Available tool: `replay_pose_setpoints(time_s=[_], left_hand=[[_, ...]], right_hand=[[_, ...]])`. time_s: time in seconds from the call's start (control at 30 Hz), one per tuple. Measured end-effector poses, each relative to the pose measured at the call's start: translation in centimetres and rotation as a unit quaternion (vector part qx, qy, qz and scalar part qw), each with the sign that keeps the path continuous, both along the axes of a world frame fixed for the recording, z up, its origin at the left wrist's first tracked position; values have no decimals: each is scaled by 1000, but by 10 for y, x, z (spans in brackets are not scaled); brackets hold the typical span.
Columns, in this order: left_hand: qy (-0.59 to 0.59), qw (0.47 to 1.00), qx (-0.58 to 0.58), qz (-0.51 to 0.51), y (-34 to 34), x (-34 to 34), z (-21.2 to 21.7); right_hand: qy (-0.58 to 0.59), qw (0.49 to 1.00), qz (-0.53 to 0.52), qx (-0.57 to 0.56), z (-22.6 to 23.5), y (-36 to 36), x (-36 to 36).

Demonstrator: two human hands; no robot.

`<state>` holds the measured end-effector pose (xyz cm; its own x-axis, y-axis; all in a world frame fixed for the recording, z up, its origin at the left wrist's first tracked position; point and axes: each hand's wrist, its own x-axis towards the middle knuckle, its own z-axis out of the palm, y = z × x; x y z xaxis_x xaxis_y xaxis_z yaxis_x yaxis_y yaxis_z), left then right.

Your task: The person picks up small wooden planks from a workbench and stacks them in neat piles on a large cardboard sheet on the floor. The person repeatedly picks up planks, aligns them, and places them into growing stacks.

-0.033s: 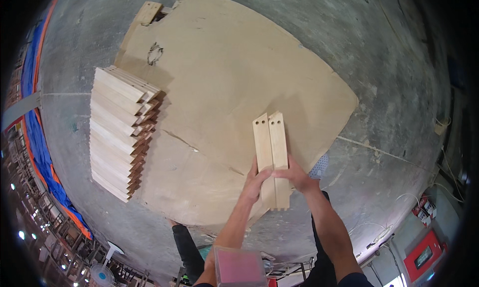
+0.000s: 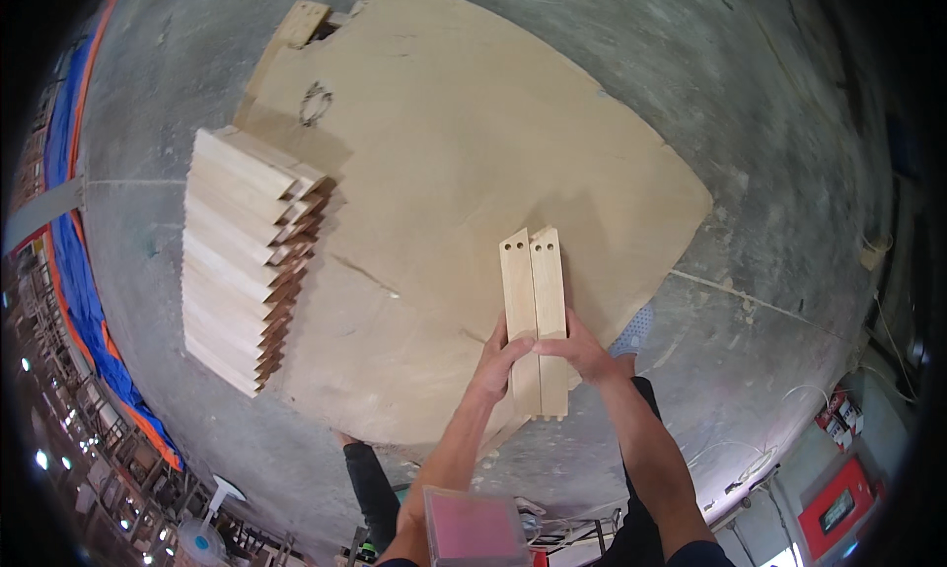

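My left hand (image 2: 501,363) grips a pale wooden piece (image 2: 519,291), its thumb lying across the top. My right hand (image 2: 582,351) grips a matching wooden piece (image 2: 547,291) in the same way. Both pieces lie side by side, long edges touching or nearly so, and the two thumb tips almost meet at the seam. Each piece has a slanted far end with two dark round holes. Small pegs show at the near end. Fingers beneath the wood are hidden. At the left a stack of similar pale wooden pieces (image 2: 232,261) stands with stepped, angled ends.
A large tan board (image 2: 444,123) with a worn edge lies under the stack, on a grey concrete floor (image 2: 769,212). A blue and orange tarp (image 2: 89,335) runs along the left. By the lower edge are a pink-topped clear box (image 2: 475,528) and a white fan (image 2: 202,539).
The two held pieces have turned slightly and sit straighter against each other, their far ends a little nearer to me. The view has shifted slightly; both hands keep their grip.
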<state>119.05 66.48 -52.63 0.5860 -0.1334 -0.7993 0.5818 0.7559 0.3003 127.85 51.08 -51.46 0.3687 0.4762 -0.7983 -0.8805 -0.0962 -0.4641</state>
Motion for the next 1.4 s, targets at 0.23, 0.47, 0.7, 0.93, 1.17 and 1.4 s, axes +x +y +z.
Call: replay_pose_setpoints(time_s=[0.23,0.47,0.7,0.93,1.17,1.4], left_hand=[[-56,841,451,-292,166,-12,60],[-304,307,818,-379,363,154,114],[-387,111,755,-517,452,297,59],[-467,76,683,-556,482,339,-19],[-463,128,660,-577,496,336,-26],[-510,155,603,-593,488,351,-2]], right_hand=[[-268,895,168,-315,14,56,12],[-407,676,247,-562,-34,209,122],[-408,673,203,-583,-73,263,119],[-441,645,173,-599,-82,257,119],[-464,630,150,-605,-84,263,119],[-476,629,135,-600,-86,260,121]])
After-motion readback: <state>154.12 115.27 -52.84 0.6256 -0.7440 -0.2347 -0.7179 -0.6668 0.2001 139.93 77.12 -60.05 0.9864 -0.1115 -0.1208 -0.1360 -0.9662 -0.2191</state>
